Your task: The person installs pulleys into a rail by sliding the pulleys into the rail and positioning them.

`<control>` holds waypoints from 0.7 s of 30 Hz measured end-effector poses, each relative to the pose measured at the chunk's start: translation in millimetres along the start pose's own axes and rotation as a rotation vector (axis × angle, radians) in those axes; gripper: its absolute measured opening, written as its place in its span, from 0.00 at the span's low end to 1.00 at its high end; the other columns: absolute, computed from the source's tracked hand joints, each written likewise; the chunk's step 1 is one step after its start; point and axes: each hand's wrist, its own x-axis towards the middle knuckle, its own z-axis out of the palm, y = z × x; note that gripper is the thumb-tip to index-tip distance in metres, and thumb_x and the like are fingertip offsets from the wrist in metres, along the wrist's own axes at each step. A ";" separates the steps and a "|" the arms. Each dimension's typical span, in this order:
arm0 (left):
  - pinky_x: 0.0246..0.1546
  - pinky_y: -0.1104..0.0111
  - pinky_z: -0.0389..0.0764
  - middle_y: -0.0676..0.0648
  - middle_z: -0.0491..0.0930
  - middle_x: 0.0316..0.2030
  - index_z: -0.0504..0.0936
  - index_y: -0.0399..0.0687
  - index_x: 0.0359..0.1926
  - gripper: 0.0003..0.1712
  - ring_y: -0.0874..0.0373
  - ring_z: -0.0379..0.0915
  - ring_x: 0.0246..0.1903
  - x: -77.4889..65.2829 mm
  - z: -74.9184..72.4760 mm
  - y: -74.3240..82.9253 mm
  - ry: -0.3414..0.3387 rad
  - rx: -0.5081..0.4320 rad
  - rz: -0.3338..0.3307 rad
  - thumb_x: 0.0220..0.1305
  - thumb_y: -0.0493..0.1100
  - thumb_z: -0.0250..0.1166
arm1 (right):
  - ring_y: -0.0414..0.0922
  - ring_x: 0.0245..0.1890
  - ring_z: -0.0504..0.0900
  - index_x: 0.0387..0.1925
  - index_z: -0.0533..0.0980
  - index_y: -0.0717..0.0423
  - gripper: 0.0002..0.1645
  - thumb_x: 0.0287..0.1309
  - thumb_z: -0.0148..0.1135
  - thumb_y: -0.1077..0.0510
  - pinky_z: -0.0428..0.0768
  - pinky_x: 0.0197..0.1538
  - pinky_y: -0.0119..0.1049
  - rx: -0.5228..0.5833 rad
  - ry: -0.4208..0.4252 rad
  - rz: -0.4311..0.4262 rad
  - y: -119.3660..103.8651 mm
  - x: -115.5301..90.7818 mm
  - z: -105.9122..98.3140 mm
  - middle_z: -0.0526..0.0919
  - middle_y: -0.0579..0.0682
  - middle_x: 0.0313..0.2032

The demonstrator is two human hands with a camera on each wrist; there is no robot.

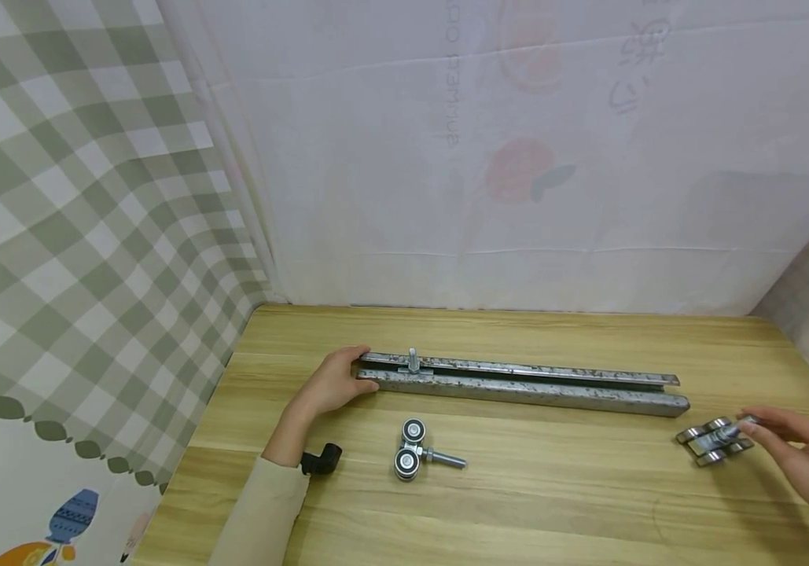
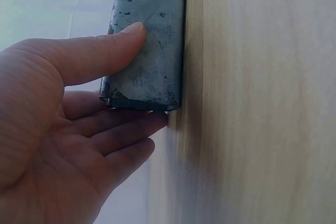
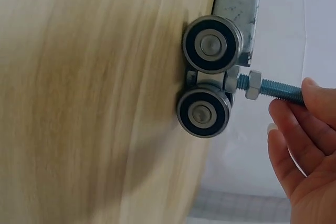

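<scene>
A grey steel channel track (image 1: 524, 385) lies on the wooden table with its slot facing up. My left hand (image 1: 333, 381) holds its left end, the thumb (image 2: 118, 48) on the near side wall and the other fingers at the end and far side. A threaded bolt (image 1: 413, 361) with a flat plate stands up from the slot near that hand. At the track's right end, my right hand (image 1: 803, 448) pinches the threaded stem (image 3: 281, 90) of a roller trolley (image 1: 714, 442) between thumb and fingers. The trolley's wheels (image 3: 211, 44) sit close to the tabletop, just beyond the track's end.
A second roller trolley (image 1: 410, 452) lies on its side in front of the track, its bolt pointing right. A black elbow-shaped piece (image 1: 322, 459) shows beside the left wrist. White cloth (image 1: 517, 275) hangs behind the table (image 1: 553, 487); a green checked cloth (image 1: 107, 236) hangs at left.
</scene>
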 end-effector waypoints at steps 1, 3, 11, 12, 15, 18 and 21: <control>0.72 0.47 0.69 0.33 0.71 0.71 0.68 0.35 0.75 0.43 0.39 0.65 0.72 0.0 0.1 0.0 0.000 0.000 0.000 0.64 0.41 0.76 | 0.09 0.37 0.74 0.45 0.78 0.17 0.33 0.63 0.73 0.66 0.72 0.30 0.09 0.012 0.006 0.007 1.7 -0.4 0.1 0.77 0.09 0.42; 0.72 0.47 0.68 0.33 0.71 0.71 0.68 0.35 0.75 0.43 0.39 0.65 0.72 -0.1 0.4 -0.1 0.001 0.002 0.001 0.64 0.41 0.76 | 0.09 0.38 0.75 0.45 0.78 0.17 0.35 0.63 0.71 0.70 0.72 0.32 0.08 0.044 0.013 0.037 5.0 -0.5 -0.2 0.78 0.10 0.42; 0.72 0.47 0.68 0.34 0.70 0.71 0.68 0.35 0.76 0.43 0.39 0.64 0.72 0.1 0.3 -1.2 0.001 0.009 -0.001 0.64 0.41 0.77 | 0.14 0.38 0.80 0.44 0.84 0.29 0.36 0.62 0.64 0.80 0.74 0.38 0.09 0.191 0.062 0.110 14.9 -0.1 0.8 0.83 0.17 0.41; 0.72 0.47 0.68 0.34 0.71 0.71 0.68 0.35 0.76 0.44 0.39 0.64 0.72 0.1 0.3 -1.2 0.001 0.009 -0.001 0.64 0.41 0.77 | 0.15 0.38 0.80 0.44 0.84 0.29 0.34 0.64 0.64 0.78 0.74 0.39 0.09 0.208 0.069 0.109 16.7 -0.1 1.1 0.84 0.18 0.41; 0.72 0.47 0.68 0.33 0.71 0.71 0.68 0.35 0.76 0.44 0.39 0.64 0.72 0.2 0.2 -1.5 0.000 0.010 0.003 0.64 0.41 0.77 | 0.16 0.38 0.81 0.44 0.83 0.29 0.32 0.66 0.63 0.75 0.74 0.40 0.09 0.241 0.085 0.118 22.2 0.5 1.0 0.84 0.19 0.41; 0.73 0.47 0.67 0.34 0.71 0.71 0.68 0.35 0.76 0.44 0.38 0.64 0.73 0.0 0.2 -1.3 -0.002 0.007 0.003 0.64 0.42 0.77 | 0.14 0.38 0.79 0.44 0.82 0.25 0.34 0.68 0.62 0.75 0.73 0.39 0.08 0.225 0.080 0.166 25.8 2.2 -0.9 0.83 0.17 0.39; 0.73 0.47 0.67 0.34 0.71 0.71 0.68 0.35 0.75 0.43 0.38 0.63 0.73 0.1 0.2 -1.3 -0.003 0.007 0.004 0.64 0.42 0.77 | 0.13 0.37 0.77 0.42 0.81 0.21 0.39 0.67 0.60 0.78 0.72 0.37 0.08 0.195 0.061 0.224 26.6 4.4 -3.1 0.81 0.14 0.37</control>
